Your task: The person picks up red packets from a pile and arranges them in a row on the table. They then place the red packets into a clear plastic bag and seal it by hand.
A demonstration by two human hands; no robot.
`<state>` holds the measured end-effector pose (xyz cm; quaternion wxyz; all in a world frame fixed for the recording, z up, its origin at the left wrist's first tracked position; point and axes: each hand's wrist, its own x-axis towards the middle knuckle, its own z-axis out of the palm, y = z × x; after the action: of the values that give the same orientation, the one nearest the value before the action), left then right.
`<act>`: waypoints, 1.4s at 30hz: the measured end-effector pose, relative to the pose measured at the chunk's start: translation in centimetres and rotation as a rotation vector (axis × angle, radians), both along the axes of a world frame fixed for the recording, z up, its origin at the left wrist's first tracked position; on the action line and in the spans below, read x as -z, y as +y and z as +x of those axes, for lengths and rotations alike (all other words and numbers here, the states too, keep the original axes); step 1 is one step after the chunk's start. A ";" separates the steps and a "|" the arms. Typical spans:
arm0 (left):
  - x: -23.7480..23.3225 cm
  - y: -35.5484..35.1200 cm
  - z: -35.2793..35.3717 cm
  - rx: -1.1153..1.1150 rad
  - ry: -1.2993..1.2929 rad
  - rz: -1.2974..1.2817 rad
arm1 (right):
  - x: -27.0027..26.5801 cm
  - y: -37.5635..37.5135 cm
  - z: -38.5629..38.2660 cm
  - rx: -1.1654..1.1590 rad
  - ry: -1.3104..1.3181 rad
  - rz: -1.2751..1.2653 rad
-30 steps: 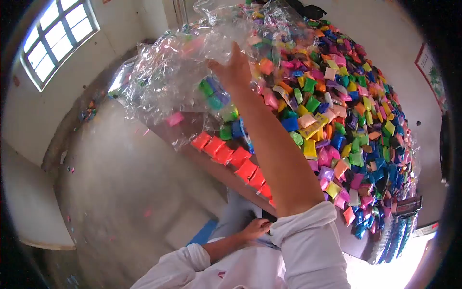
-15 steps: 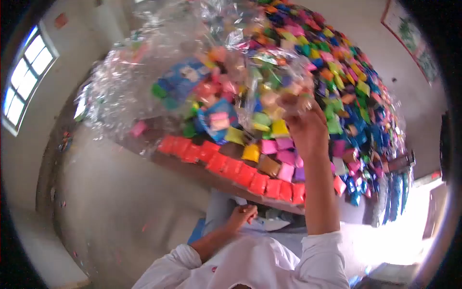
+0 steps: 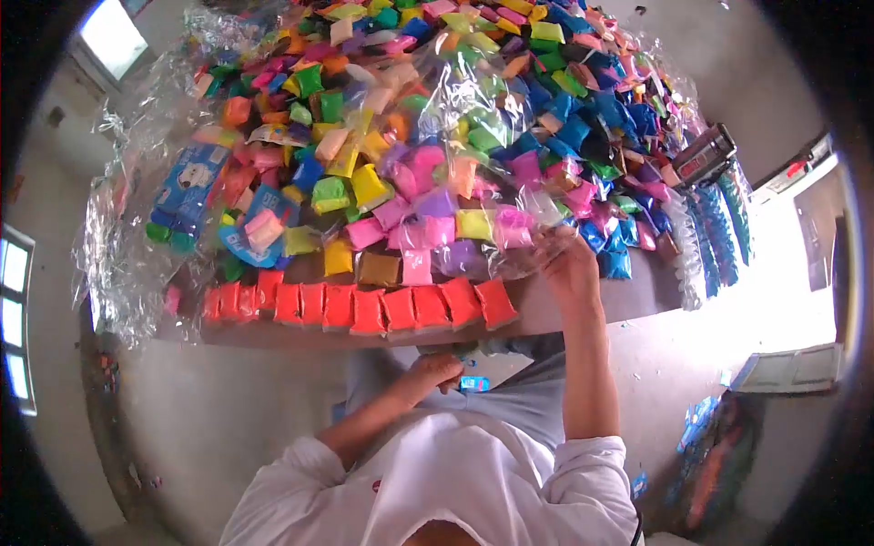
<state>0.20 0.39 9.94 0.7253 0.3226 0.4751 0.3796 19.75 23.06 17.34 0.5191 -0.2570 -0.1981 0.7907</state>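
Observation:
My right hand [image 3: 569, 259] is over the table's front edge, its fingers pinched on the edge of a clear plastic bag [image 3: 473, 86]. The bag spreads back over the heap of small coloured packets [image 3: 546, 59]; its far end is hard to trace. A row of red packets [image 3: 401, 309] lies along the front edge, left of that hand. Pink, purple and yellow packets lie just behind the row. Low over my lap, my left hand [image 3: 439, 369] is closed with curled fingers; whatever may be inside them is hidden.
Crumpled clear plastic [image 3: 127, 218] covers the table's left end, beside a blue printed pack [image 3: 191, 177]. To the right are a dark cylindrical object [image 3: 706, 155] and strips of shiny blue wrappers [image 3: 715, 237]. A blue wrapper [image 3: 473, 383] shows below the table [image 3: 628, 296].
The view has swung round and down over the table. My right hand has come nearer the front edge, drawing the clear bag with it. My left hand stays closed near my lap.

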 end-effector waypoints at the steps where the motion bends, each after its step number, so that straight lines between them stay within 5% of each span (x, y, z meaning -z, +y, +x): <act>1: -0.9 0.1 0.2 0.023 0.022 0.034 | 0.2 0.2 0.0 -0.016 -0.021 0.043; 6: -7.8 0.3 -0.8 -0.022 0.123 0.137 | 0.4 1.5 -0.5 -0.057 -0.002 0.032; 9: -11.9 1.4 -2.8 -0.066 0.429 0.372 | -0.3 1.5 -0.5 -0.028 -0.070 0.021; 16: -19.0 11.7 -10.1 -0.269 0.825 0.515 | 1.0 1.1 0.1 -0.007 -0.017 0.068; 19: -18.9 18.4 -13.7 -0.478 0.996 0.809 | 1.2 0.0 -0.5 0.078 -0.142 0.084; 23: -21.7 23.4 -16.0 -0.599 1.345 0.864 | 2.1 -0.8 -0.5 0.112 -0.140 0.167; 27: -23.0 25.1 -15.5 -0.534 1.489 0.993 | 2.4 -0.7 -1.0 0.198 -0.117 0.144; 31: -18.8 27.0 -17.7 -0.465 1.711 1.081 | 2.2 -0.9 -1.1 0.164 -0.060 0.196; 35: -17.1 27.0 -16.8 -0.389 1.476 0.748 | 2.4 -0.9 -0.8 0.165 -0.066 0.193; 42: -22.3 26.8 -18.3 -0.503 1.542 1.047 | 0.8 -1.3 -1.6 0.198 -0.133 0.061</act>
<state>-18.09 27.18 32.27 -0.1244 0.6546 0.6465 0.3716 18.19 21.74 16.51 0.5880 -0.3110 -0.2297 0.7105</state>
